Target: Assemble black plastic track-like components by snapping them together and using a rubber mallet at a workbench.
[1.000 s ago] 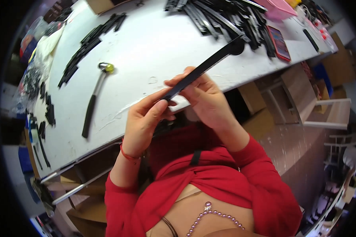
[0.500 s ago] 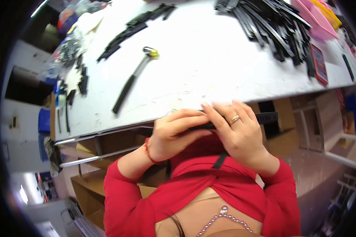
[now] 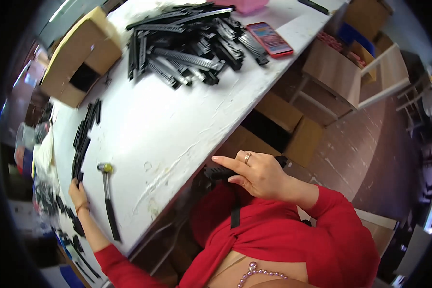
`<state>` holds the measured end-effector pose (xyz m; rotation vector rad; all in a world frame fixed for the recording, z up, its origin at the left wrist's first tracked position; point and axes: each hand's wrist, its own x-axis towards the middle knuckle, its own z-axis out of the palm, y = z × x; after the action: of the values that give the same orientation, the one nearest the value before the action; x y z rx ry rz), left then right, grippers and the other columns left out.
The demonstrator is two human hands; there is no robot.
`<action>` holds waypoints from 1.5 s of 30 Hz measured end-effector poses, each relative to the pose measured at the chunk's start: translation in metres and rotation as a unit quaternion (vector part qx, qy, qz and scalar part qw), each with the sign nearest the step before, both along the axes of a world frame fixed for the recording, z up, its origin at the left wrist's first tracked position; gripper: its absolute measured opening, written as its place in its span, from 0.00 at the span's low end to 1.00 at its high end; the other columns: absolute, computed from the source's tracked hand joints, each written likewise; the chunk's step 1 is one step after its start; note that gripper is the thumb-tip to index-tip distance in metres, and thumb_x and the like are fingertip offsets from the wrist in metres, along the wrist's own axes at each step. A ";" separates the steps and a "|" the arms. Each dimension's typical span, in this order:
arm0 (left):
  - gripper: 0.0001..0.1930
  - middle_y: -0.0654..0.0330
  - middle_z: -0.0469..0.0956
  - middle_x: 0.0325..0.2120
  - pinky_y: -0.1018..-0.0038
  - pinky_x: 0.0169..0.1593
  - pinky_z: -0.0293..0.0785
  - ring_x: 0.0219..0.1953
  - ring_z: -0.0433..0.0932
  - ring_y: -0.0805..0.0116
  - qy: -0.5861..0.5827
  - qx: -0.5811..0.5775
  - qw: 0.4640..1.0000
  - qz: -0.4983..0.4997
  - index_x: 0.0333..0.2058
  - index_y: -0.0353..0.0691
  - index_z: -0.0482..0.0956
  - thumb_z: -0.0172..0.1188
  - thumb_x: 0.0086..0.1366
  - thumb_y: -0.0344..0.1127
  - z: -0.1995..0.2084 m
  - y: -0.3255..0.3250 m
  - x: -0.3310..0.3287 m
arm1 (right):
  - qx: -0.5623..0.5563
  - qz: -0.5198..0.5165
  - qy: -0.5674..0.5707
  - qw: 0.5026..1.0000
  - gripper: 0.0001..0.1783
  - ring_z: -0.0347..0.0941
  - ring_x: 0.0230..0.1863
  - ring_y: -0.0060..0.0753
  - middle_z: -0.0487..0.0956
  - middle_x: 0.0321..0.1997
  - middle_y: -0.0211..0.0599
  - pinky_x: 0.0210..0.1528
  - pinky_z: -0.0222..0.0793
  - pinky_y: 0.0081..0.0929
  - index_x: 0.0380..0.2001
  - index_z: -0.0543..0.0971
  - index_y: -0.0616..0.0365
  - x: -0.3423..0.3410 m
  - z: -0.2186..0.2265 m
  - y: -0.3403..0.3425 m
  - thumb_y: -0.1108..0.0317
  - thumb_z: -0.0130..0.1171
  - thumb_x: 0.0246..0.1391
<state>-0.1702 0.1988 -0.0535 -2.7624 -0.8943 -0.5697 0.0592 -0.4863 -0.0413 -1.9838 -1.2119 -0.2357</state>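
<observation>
Head view: the left hand (image 3: 78, 194) reaches out over the white counter (image 3: 134, 129), fingertips at the near end of a row of black strips (image 3: 83, 139); I cannot tell whether its grip has closed. The right hand (image 3: 257, 175), elbow bent, is clamped on a black slotted strip (image 3: 217, 173) off the counter's edge. Brown floor (image 3: 341, 149) lies beyond.

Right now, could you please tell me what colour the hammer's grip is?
The hammer's grip is black; the head view shows it best.
</observation>
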 end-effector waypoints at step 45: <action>0.18 0.58 0.72 0.38 0.81 0.37 0.67 0.31 0.71 0.76 -0.289 -0.545 0.754 -0.226 0.52 0.34 0.66 0.52 0.64 0.20 0.017 -0.465 0.081 | 0.000 -0.045 0.059 0.997 0.23 0.76 0.34 0.47 0.78 0.40 0.45 0.36 0.73 0.34 0.53 0.74 0.56 0.043 -0.011 -0.042 0.51 0.47 0.65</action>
<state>-0.0889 -0.2661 -0.0365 -4.0338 -0.7826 -1.4279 0.1026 -0.5283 -0.0520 -2.0255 -1.0487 -0.1601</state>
